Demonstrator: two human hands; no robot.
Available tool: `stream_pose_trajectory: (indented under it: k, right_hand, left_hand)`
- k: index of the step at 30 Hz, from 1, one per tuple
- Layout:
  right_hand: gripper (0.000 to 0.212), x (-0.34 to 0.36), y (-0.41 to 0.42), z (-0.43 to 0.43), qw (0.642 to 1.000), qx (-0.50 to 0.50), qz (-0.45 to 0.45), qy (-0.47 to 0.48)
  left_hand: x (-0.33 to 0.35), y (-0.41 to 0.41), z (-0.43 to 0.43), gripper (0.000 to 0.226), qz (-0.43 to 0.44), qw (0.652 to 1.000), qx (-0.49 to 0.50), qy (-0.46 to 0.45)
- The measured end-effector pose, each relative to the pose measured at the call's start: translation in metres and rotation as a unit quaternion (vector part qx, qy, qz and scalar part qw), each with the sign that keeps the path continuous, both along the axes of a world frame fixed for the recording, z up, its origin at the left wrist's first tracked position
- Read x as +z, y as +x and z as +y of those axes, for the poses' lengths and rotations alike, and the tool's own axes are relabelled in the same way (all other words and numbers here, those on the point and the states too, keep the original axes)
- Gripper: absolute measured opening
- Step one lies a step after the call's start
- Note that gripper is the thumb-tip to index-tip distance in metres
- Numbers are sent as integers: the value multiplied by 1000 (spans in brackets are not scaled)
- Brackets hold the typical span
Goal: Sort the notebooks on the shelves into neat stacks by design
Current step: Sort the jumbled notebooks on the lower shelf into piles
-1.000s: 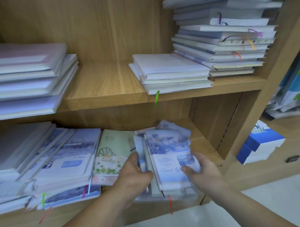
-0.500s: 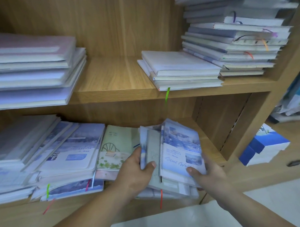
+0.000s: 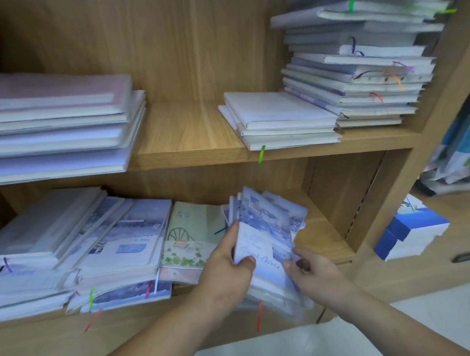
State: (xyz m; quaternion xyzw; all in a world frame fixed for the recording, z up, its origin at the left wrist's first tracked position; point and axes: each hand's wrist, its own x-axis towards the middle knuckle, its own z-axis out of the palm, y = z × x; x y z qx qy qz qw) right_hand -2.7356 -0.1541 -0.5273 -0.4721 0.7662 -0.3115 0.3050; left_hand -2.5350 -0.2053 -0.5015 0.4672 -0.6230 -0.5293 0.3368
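A tilted bundle of blue notebooks [image 3: 267, 224] is gripped by the left hand [image 3: 226, 260] and pinched by the right hand [image 3: 314, 268] over the lower shelf [image 3: 326, 236]; edges are best squared before being laid flat.

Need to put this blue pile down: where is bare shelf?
Upper shelf: bare wood between the pink-topped stack and the low white stack. Lower shelf: a strip right of the blue notebooks. Its left is crowded.

The blue notebook [image 3: 265, 246] at 5 o'clock carries blurred cursive script along its cover; only the last word, "World", can be made out. Print on the green notebook [image 3: 193, 227] at 6 o'clock is unreadable.
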Motion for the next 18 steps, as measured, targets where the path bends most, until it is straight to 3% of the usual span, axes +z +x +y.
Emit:
stream_pose_trajectory:
  k: [2,3,6,8,11,13,18]
  right_hand:
    - [21,12,7,8,1000,12,-12,9]
    - [21,22,12,14,998,13,-63,13]
    - [31,50,34,44,969,17,-247,19]
    - [37,62,50,64,962,5,-270,-30]
    - [69,73,69,97,968,-48,-205,-135]
    - [89,86,82,124,976,-16,-150,-159]
    - [97,117,101,166,977,-4,-86,-193]
  left_hand:
    - [8,7,13,68,40,999,13,3]
    - [13,12,20,67,56,998,17,2]
    - [30,31,49,61,103,995,16,-4]
    - [41,47,71,59,108,994,-4,-23]
    - [52,78,98,62,78,992,-49,-84]
    - [62,97,108,62,41,988,-84,-124]
    - [96,122,120,63,-25,968,-121,-217]
